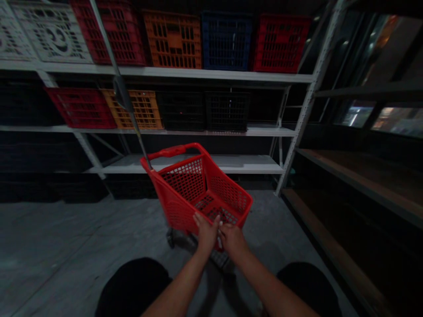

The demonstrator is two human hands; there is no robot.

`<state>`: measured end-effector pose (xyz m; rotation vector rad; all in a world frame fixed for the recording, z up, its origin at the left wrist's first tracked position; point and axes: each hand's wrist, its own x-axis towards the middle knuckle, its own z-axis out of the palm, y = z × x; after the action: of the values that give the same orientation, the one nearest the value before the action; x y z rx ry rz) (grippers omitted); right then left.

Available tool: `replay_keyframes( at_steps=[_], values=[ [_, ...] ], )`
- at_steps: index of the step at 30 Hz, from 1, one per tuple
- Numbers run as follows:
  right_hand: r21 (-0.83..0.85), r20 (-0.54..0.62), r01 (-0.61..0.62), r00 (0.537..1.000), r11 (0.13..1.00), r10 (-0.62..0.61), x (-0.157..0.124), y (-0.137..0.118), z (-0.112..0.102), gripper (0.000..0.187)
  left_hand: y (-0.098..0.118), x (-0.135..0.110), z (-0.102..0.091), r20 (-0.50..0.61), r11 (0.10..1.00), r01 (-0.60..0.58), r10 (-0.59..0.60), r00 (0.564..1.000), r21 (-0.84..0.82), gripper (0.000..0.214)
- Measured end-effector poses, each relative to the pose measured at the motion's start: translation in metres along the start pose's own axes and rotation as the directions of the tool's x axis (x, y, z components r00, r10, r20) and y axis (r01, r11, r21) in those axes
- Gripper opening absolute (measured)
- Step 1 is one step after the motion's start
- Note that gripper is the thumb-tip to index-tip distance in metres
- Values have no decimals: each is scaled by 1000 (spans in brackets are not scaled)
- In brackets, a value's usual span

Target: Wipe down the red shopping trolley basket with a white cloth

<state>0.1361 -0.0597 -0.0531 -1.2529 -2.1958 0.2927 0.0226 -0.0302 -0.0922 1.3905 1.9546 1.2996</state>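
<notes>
A red plastic shopping cart [178, 200] stands in front of me, its near end toward my body and its handle at the far side. My left hand [206, 231] touches the near corner of the basket, with a finger stretched along the side and the thumb apart from it. Beside it, my right hand [233, 240] is closed at the basket's near end, fingertips bent together. A small white piece [220, 241] shows between the two hands; I cannot make out what it is. My hands hide part of the near rim.
A grey pole [135, 121] rises from the cart's left far corner. Behind stands a white metal rack [198, 72] with red, orange [173, 39], blue [226, 39] and black crates. Dark shelving [357, 176] runs along the right. My knees [134, 286] flank my arms above the concrete floor.
</notes>
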Motion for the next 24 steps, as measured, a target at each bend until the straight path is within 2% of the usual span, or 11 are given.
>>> replay_keyframes(
  at_steps=[3,5,7,10,12,15,18,20,22,24],
  values=[
    [68,20,66,997,995,-68,-6,-5,10,26,-5,5,-7,-25,999,50,-50,998,6,83],
    [126,19,110,993,986,-113,-8,9,7,28,-9,10,-14,-16,999,46,-46,999,5,80],
    [161,-20,121,993,979,-119,-5,35,-4,28,-12,14,-19,-7,999,34,-34,999,1,79],
    [152,-125,23,992,988,-4,7,74,-20,25,-14,18,-20,-11,1000,14,-14,1000,-11,82],
    [141,-188,-59,979,988,85,11,82,-21,23,-14,20,-18,-18,1000,5,-5,1000,-21,82],
    [164,-219,-62,971,984,98,5,55,0,23,-14,22,-14,-25,999,0,-1,1000,-35,82],
    [241,-186,60,982,969,-14,-6,7,33,25,-15,25,-14,-31,999,-3,2,1000,-37,80],
    [253,-183,81,983,964,-34,-9,-12,45,25,-16,28,-16,-34,999,-16,15,999,-30,79],
    [231,-160,67,987,971,-31,-7,-11,43,24,-17,31,-20,-30,999,-40,40,999,-16,79],
    [189,-143,41,990,981,-14,-3,7,30,25,-19,33,-24,-14,998,-70,70,997,3,79]
  ],
)
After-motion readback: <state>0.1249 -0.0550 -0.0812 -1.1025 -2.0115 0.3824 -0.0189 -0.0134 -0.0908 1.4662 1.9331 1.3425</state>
